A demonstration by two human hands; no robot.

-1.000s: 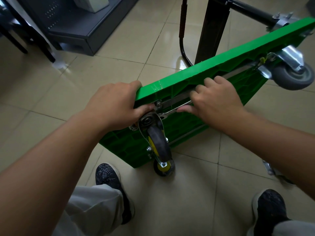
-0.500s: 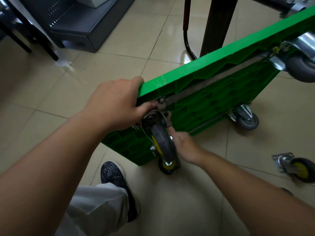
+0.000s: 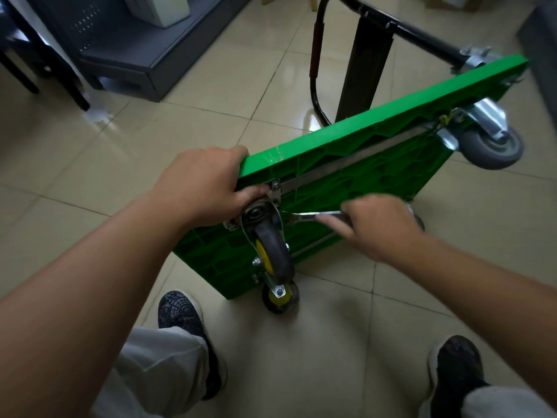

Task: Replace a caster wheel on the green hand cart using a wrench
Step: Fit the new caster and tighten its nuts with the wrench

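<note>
The right hand [image 3: 379,224] is back mid-frame, its grip holding the wrench [image 3: 304,217] at the caster [image 3: 271,245]; bolt turning probably resumes. The left hand [image 3: 205,182] holds the cart [image 3: 376,137].

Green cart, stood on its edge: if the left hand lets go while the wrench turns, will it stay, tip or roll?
Likely to tip: the green cart stands tilted on one long edge, steadied by the left hand gripping its corner. It may also creep, since a yellow-hub caster seems to touch the smooth tile. Its ribbed plastic looks stiff.
</note>
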